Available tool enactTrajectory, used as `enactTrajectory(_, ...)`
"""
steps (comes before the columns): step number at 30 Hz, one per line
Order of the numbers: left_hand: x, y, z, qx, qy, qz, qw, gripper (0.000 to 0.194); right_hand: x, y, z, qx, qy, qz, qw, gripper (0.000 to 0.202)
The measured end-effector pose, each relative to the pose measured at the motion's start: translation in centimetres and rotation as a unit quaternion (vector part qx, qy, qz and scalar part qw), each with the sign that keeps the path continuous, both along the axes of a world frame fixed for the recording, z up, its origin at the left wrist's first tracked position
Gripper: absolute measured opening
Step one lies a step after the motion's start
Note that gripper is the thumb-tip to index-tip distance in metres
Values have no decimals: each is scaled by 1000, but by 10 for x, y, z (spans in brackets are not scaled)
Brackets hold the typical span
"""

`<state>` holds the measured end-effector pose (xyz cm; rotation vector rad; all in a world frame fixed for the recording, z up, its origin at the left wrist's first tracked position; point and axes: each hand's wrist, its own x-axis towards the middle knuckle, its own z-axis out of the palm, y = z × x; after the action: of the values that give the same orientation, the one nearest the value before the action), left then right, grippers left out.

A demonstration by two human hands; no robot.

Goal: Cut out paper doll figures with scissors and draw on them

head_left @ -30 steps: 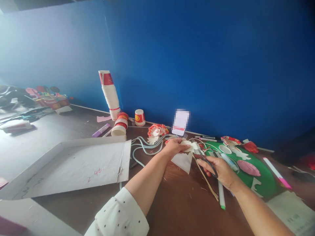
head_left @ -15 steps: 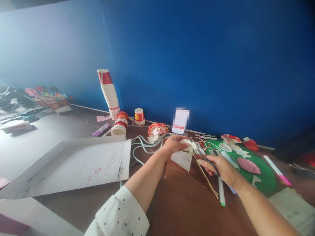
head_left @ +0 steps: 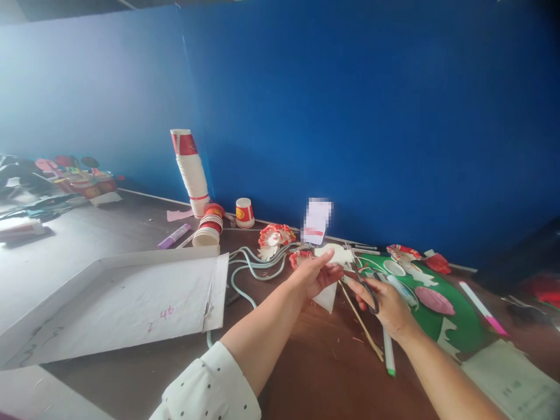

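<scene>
Grasping one pair of scissors (head_left: 375,302), right hand (head_left: 391,308); left hand (head_left: 314,275) at one white cutout (head_left: 341,255), its grip unclear

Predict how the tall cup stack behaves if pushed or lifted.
The tall cup stack would probably tip if pushed high up: it stands tall on a narrow base. Likely light for its size, since it looks like paper. Gripping only the top red cup may pull it off, as it appears merely stacked.

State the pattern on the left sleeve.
Left sleeve: small dark dots on white, best seen in the head view.
</scene>
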<state>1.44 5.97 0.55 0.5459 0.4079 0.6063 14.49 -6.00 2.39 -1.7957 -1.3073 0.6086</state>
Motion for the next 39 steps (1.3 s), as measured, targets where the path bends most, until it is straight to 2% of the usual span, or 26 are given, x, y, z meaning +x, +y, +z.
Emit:
enactTrajectory(4, 8, -12, -1, -2, 27, -8, 1000, 33, 0, 2, -10, 13, 7, -16, 1000, 35)
enactTrajectory(10, 12, -17, 3, 35, 95, 67, 993, 38, -5, 4, -16, 19, 12, 9, 1000, 43)
enactTrajectory(15, 14, -16, 0, 71, 125, 83, 986, 41, -3, 4, -20, 14, -3, 21, 1000, 46)
enactTrajectory(18, 14, -15, -2, 105, 122, 80, 984, 41, -4, 2, -20, 8, -5, 34, 999, 43)
enactTrajectory(23, 11, -9, -2, 171, 173, 62, 968, 41, -5, 1, -12, -8, 19, 40, 999, 37)
enactTrajectory(30, 3, 1, 1, 208, 173, 19, 962, 43, 4, 1, -16, 7, -6, 70, 997, 36)
enactTrajectory(39, -2, 6, 5, 226, 186, -3, 956, 46, 4, -1, -12, -33, 31, 75, 996, 42)
